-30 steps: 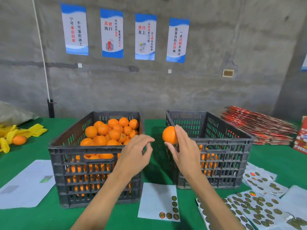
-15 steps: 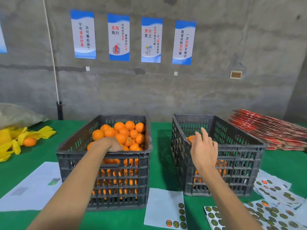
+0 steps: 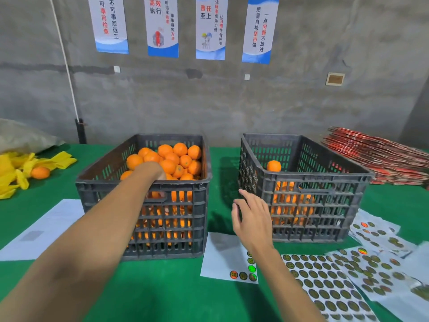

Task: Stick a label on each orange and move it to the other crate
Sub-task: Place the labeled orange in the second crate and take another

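One orange [image 3: 274,165] now sits in the right crate [image 3: 308,180], the right hand [image 3: 251,219] has let go (fingers loose), and the left hand [image 3: 152,169] digs in the left crate [image 3: 144,189], its grip hidden.

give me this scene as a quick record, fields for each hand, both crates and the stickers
left hand: reaches into the full dark plastic crate on the left, among the oranges; grip hidden
right hand: empty, fingers relaxed, in front of the right dark plastic crate, above the nearly used white sticker sheet
right crate: partly filled, one orange on top
spare stickers: fuller round-label sheets lower right on the green table cover
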Available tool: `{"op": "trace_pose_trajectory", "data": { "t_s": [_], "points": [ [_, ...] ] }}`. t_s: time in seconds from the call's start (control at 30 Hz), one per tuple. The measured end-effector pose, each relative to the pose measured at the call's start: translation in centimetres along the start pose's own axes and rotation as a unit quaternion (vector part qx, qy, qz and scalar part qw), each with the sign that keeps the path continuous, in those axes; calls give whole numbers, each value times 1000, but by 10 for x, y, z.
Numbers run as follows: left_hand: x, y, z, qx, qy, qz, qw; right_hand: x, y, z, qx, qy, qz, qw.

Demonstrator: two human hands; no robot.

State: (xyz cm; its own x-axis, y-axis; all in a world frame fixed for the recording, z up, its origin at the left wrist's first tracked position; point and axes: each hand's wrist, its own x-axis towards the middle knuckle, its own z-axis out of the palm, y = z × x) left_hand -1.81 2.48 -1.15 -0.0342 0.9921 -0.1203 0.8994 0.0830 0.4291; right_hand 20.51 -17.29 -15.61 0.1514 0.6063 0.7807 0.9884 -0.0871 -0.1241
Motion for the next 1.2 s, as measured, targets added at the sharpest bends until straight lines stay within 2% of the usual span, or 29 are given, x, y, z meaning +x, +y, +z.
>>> {"op": "trace_pose_trajectory", "data": {
  "t_s": [0.1, 0.13, 0.17, 0.23, 0.33, 0.4, 0.43, 0.5, 0.57, 0.7, 0.77, 0.83, 0.9, 1.0, 1.1, 1.2],
  "points": [
    [-5, -4, 2, 83, -90, -15, 992, -15, -2, 0, 12, -17, 25, 999],
    [-5, -4, 3, 106, -80, 17, 991, -19, -2, 0, 16, -23, 34, 999],
    [-1, -4, 3, 107, -35, 40, 993, -24, -2, -1, 20, -28, 41, 999],
    [0, -3, 2, 133, 9, 46, 990, -33, -2, -1, 28, -40, 47, 998],
    [-4, -5, 2, 190, -79, 46, 978, -47, 3, -2, 33, -56, 57, 996],
    [-3, -5, 3, 185, -102, 95, 973, -56, 9, -3, 35, -67, 64, 995],
    [-4, -5, 3, 151, -74, 127, 978, -60, 11, -3, 35, -77, 66, 994],
    [-12, -2, 2, 58, 49, 191, 979, -67, 16, -2, 26, -107, 69, 992],
    [-30, -4, 2, -58, 182, 262, 946, -74, 18, 0, 18, -142, 78, 987],
    [-78, -14, 19, -232, 346, 422, 805, -84, 13, 6, 5, -183, 98, 978],
    [-109, -15, 41, -262, 384, 472, 749, -88, 9, 7, 15, -184, 105, 977],
    [-135, -18, 77, -278, 375, 508, 724, -93, 8, 10, 20, -203, 110, 973],
    [-157, -26, 122, -269, 332, 540, 725, -101, 9, 14, 23, -240, 113, 964],
    [-170, -42, 185, -219, 213, 546, 780, -112, 13, 17, 40, -295, 105, 949],
    [-168, -54, 229, -231, 88, 471, 847, -118, 16, 14, 58, -311, 82, 945],
    [-161, -65, 259, -336, -11, 368, 867, -120, 23, 13, 95, -324, 81, 938]
  ]
}}
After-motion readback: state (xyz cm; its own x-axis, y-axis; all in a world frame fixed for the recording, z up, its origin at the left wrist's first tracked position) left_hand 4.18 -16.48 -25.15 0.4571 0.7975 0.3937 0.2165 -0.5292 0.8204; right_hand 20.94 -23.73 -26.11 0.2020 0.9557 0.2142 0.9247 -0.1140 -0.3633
